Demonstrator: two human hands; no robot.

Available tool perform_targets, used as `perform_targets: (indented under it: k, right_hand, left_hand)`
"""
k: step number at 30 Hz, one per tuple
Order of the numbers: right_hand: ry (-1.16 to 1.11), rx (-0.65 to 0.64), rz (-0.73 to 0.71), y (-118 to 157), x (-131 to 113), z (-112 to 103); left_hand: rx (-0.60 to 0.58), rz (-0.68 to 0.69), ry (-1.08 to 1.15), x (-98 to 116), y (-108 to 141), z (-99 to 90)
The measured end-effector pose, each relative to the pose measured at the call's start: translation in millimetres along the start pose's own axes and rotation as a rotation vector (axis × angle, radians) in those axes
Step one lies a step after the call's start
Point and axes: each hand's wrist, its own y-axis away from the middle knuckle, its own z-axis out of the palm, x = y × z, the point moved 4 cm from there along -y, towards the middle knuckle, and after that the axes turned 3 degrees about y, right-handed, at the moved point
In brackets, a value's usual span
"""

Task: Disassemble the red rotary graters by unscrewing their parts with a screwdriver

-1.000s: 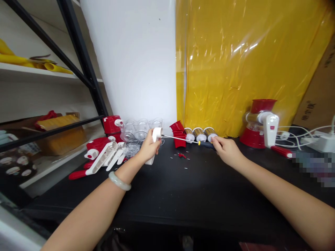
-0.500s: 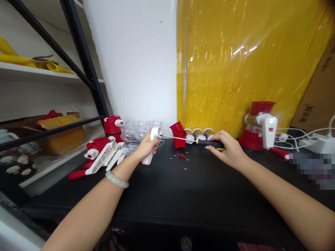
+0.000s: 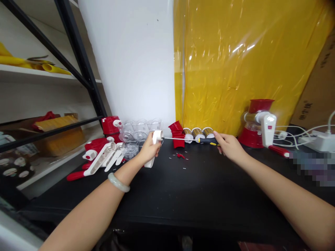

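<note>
My left hand (image 3: pixel 150 149) is closed round a white plastic crank part (image 3: pixel 157 136), its round end up and its lower end showing below the fingers. A screwdriver (image 3: pixel 205 141) with a black and yellow handle lies level, its tip at the round end of the white part. My right hand (image 3: pixel 227 145) grips the back end of the handle between thumb and fingers. Beneath the shaft, a small red piece (image 3: pixel 180 156) and several small pins lie on the black table (image 3: pixel 199 195).
Red and white crank parts (image 3: pixel 101 158) and clear cups (image 3: pixel 141 127) stand at the left. Red parts (image 3: pixel 177 134) and patterned drums (image 3: pixel 197 134) sit at the back. An assembled red grinder (image 3: pixel 258 122), white cables and a power strip (image 3: pixel 320 142) are at the right.
My right hand has shifted back along the screwdriver handle, its fingers now nearer the end. The white part and screwdriver have turned slightly, and the camera view has moved a little.
</note>
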Motion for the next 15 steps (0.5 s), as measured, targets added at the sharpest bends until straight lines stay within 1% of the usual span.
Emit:
perform_targets:
  k: [1, 3, 6, 8, 11, 15]
  right_hand:
    - [0.075, 0.016, -0.057, 0, -3, -2]
    - [0.151, 0.052, -0.159, 1, -10, -6]
    - [0.161, 0.090, -0.275, 4, -16, -6]
    - [0.126, 0.086, -0.336, 6, -18, -3]
    - [0.062, 0.066, -0.377, 7, -16, 1]
    - [-0.007, 0.085, -0.379, 4, -11, -1]
  left_hand:
    - [-0.001, 0.003, -0.008, 0, -1, -0.8]
    - [-0.005, 0.007, -0.017, 1, -2, -2.4]
    - [-0.002, 0.002, -0.005, 2, -3, -5.1]
    - [0.011, -0.001, 0.014, 3, -4, -7.6]
    - [0.032, 0.004, 0.032, 6, -4, -11.3]
    - [0.006, -0.005, 0.024, 6, -5, -11.5]
